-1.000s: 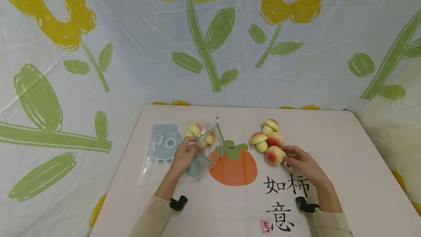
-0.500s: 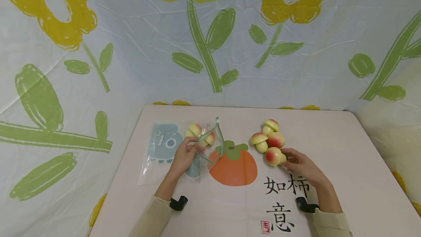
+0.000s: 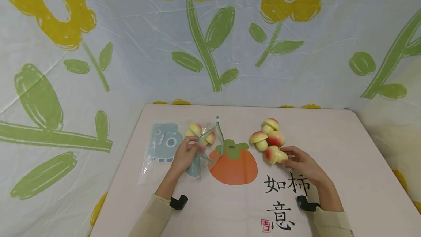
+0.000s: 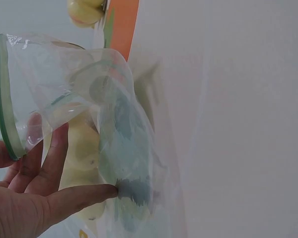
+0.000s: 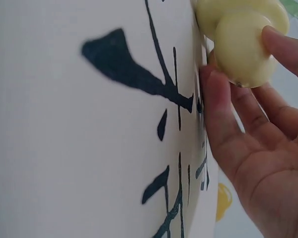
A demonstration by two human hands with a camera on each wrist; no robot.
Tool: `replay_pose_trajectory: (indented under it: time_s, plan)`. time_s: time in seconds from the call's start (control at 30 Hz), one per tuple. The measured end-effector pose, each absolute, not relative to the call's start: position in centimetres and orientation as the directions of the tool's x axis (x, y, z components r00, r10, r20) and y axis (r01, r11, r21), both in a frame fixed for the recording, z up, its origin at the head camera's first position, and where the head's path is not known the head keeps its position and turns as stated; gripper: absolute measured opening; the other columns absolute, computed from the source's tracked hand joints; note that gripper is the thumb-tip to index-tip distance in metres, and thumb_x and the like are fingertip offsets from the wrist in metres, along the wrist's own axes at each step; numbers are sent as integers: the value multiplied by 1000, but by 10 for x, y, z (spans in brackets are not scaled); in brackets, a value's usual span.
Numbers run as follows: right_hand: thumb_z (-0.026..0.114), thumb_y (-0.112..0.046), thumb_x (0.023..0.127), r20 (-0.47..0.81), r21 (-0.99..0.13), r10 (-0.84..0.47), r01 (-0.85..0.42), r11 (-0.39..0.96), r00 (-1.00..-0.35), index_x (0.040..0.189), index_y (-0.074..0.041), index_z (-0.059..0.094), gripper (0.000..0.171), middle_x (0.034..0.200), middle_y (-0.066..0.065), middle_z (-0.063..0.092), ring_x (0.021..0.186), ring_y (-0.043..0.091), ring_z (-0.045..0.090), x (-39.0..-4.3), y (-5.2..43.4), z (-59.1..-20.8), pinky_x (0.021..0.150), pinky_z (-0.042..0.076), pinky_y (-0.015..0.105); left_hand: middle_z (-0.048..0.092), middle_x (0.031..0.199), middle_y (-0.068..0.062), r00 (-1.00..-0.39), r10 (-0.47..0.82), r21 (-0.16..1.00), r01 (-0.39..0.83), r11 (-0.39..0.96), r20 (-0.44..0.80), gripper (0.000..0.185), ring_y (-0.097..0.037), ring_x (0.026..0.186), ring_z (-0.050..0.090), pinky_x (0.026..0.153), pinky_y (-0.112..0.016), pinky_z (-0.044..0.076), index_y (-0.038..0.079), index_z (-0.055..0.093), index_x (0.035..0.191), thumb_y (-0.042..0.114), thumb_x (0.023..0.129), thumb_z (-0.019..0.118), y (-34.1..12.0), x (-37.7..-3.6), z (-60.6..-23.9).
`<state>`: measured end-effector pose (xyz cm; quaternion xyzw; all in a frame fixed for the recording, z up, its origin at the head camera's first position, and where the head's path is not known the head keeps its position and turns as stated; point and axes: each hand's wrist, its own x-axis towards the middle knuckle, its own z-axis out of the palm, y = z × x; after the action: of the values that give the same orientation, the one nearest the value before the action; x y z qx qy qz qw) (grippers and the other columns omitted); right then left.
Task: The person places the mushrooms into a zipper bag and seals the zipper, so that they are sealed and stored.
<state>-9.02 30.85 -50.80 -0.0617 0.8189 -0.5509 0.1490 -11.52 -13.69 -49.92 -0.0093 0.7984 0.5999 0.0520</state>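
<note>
My left hand (image 3: 183, 157) holds a clear zip bag (image 3: 164, 140) near its opening. The bag has a blue cartoon monster print and a green zip strip (image 4: 6, 99), whose mouth gapes. Yellow-and-red toy mushrooms (image 3: 196, 129) show through the plastic beyond the left fingers. On the right, my right hand (image 3: 306, 164) pinches a toy mushroom (image 3: 271, 154) by its pale stem (image 5: 243, 47), between thumb and fingers. Its reddish cap points left, and it lies low at the table. Several more toy mushrooms (image 3: 259, 141) sit clustered just behind it.
The pink tabletop (image 3: 342, 149) carries a printed orange persimmon (image 3: 233, 167) between the hands and black characters (image 3: 279, 215) near the right forearm. A flower-patterned cloth (image 3: 148, 46) hangs behind and at the sides. Each wrist wears a black camera mount (image 3: 179, 202).
The toy mushroom at my right hand has turned, so its stem now shows toward the fingers and its cap faces left. My left hand and the bag have stayed in place.
</note>
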Motion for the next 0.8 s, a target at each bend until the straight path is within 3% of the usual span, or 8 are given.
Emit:
replay_pose_trajectory:
  time_s: [0.13,0.27,0.37,0.5,0.8]
  plan:
    - [72,-17,94,-178,-925,-250,76,372,-952,135,1,52,49,125,20,52,101,21,64,-91,309,-510,81,51,28,75,95,-8,-995,39,955,-79,286,-94,24,-22,90,65,71,-35,41,10,57,125,23,105,54,-137,-115,-498]
    - [72,-15,94,-162,-936,-246,70,346,-956,135,2,51,49,127,21,51,100,20,65,-90,308,-511,81,52,28,75,94,-4,-994,43,951,-82,298,-99,23,-17,92,65,77,-34,43,12,57,125,22,105,54,-137,-115,-499]
    - [71,-12,94,-150,-949,-250,68,309,-957,135,3,50,49,130,23,49,100,19,65,-89,306,-508,83,53,28,75,91,-1,-993,44,949,-88,303,-106,22,-12,73,59,66,-28,41,13,57,125,22,105,53,-137,-116,-499]
    - [72,-9,93,-128,-961,-254,56,272,-959,136,3,48,51,130,24,47,99,19,66,-87,301,-503,83,55,29,74,86,-1,-992,40,945,-103,309,-121,23,-13,54,36,49,-26,28,14,57,125,22,104,52,-137,-115,-499]
    - [72,-8,93,-52,-964,-268,-21,264,-962,137,-1,49,50,132,18,49,94,24,68,-88,287,-491,82,55,31,74,88,-1,-992,29,942,-108,319,-124,22,-13,57,39,51,-27,31,15,57,124,22,104,53,-136,-114,-496]
